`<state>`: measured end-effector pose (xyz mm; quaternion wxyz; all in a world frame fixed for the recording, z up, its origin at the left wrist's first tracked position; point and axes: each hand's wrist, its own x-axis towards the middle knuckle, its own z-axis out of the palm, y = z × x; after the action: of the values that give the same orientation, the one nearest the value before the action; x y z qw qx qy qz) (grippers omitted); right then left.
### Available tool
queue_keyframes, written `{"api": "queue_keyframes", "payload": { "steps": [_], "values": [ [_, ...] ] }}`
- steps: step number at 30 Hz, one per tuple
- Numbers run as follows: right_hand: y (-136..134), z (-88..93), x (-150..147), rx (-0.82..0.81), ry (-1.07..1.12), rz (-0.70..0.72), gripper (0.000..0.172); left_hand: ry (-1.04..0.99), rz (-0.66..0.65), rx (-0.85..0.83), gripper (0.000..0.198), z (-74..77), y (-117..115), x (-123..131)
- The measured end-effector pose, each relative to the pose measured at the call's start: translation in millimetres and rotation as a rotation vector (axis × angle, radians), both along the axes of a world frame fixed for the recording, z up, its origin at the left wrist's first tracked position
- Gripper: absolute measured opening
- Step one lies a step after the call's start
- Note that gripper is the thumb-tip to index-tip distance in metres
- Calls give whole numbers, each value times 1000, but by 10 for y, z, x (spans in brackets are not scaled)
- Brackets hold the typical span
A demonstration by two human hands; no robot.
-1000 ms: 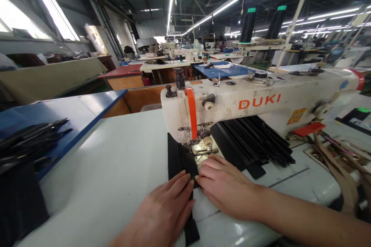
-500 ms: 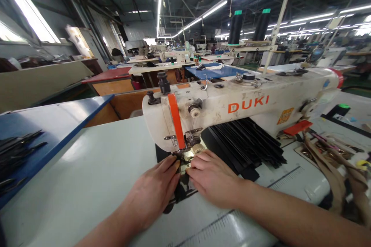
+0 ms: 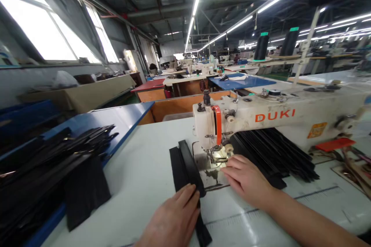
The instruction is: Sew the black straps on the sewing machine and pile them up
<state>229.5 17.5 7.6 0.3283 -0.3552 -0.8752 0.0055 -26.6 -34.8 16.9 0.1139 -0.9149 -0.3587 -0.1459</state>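
A long black fabric strip (image 3: 185, 166) lies on the white sewing table (image 3: 136, 177), left of the needle. My left hand (image 3: 174, 220) rests flat on its near end, fingers stretched out. At the presser foot (image 3: 219, 157) of the white DUKI sewing machine (image 3: 272, 117) sits my right hand (image 3: 246, 179), fingers extended toward the metal needle plate and holding nothing that I can see.
A stack of black strips (image 3: 275, 154) lies under the machine arm at the right. More black pieces (image 3: 52, 170) are heaped on a blue side table (image 3: 121, 114) at the left. Tan straps (image 3: 353, 162) lie at the far right. Other sewing stations fill the background.
Both hands have drawn back from the needle. The black strip now lies left of the presser foot, under my left hand. The view has swung left.
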Motion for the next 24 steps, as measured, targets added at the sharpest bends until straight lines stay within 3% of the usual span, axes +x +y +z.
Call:
{"api": "queue_keyframes", "payload": {
  "steps": [3,5,8,11,15,19,22,24],
  "values": [
    [-11,-11,-25,11,16,41,25,-44,7,-58,49,35,-168,-165],
    [-26,-7,-34,20,19,48,25,-52,66,-141,64,163,-99,-208],
    [-48,5,-27,41,25,34,25,82,94,-340,66,453,144,-112],
    [-64,15,-10,66,30,16,24,166,20,-478,53,678,340,88],
    [-71,16,0,83,38,2,24,176,27,-617,31,771,425,235],
    [-74,8,-3,82,42,-2,23,-1,146,-789,18,911,450,80],
    [-69,3,-11,71,38,15,24,-290,236,-935,14,1052,481,-140],
    [-71,2,-25,62,38,34,25,-533,296,-1037,19,1050,496,-262]
  ]
}}
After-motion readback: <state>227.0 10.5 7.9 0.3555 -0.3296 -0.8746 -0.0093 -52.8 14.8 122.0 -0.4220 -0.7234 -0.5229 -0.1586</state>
